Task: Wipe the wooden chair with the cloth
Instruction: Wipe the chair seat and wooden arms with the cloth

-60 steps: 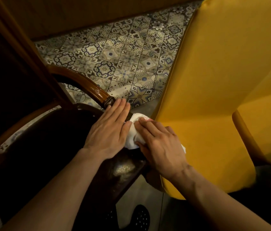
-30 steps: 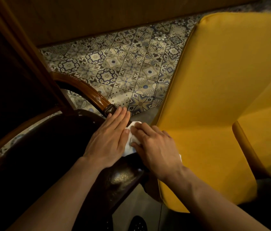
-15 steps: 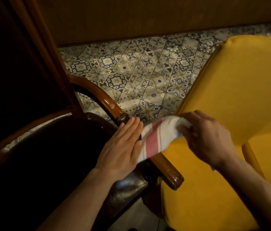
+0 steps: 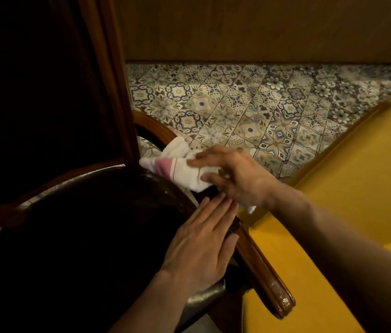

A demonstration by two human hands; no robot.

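Note:
The wooden chair fills the left of the head view, with a dark seat, a tall dark back and a glossy brown armrest (image 4: pixel 265 277) running toward the lower right. My right hand (image 4: pixel 236 179) presses a white cloth with red stripes (image 4: pixel 180 165) onto the upper part of the armrest, near the chair back. My left hand (image 4: pixel 201 246) lies flat, fingers together, on the seat's right edge beside the armrest, holding nothing. The cloth and my right hand cover the middle of the armrest.
A yellow upholstered chair (image 4: pixel 348 212) stands close on the right, almost touching the armrest. Patterned floor tiles (image 4: pixel 249 109) stretch behind, ending at a brown wall panel (image 4: pixel 261 27).
My right hand lifted the cloth from the seat edge, unfolded it and carried it up the armrest toward the chair back. My left hand stayed on the seat edge. The view tilted upward.

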